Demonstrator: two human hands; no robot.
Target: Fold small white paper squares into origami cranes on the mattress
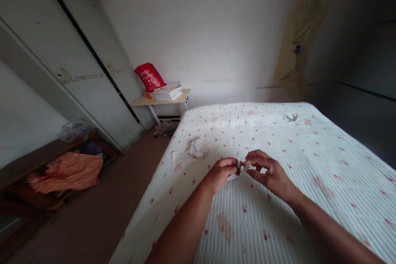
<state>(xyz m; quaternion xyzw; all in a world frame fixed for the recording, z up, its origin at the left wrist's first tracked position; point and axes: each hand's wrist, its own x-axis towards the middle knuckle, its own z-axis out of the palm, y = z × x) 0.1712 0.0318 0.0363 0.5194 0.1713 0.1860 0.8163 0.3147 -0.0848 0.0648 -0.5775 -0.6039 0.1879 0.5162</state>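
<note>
Over the middle of the bed, my two hands meet at a small piece of whitish folded paper (232,177). My left hand (220,173) pinches it between thumb and fingers. From the other side my right hand (268,172) closes its fingertips on the paper's right end, with the thumb below and the other fingers bent. The fingers cover much of the paper, so its full shape is hidden. Left of my hands lies a loose pile of printed paper pieces (198,148). A small folded paper shape (291,118) rests near the bed's far right corner.
A white ribbed bed cover (253,222) with red dots spreads beneath. Past its far left corner stands a small table (144,100) with a red bag (150,77) and a white box (170,94). Wardrobe doors (83,66) and an orange plastic bag (69,171) are at left.
</note>
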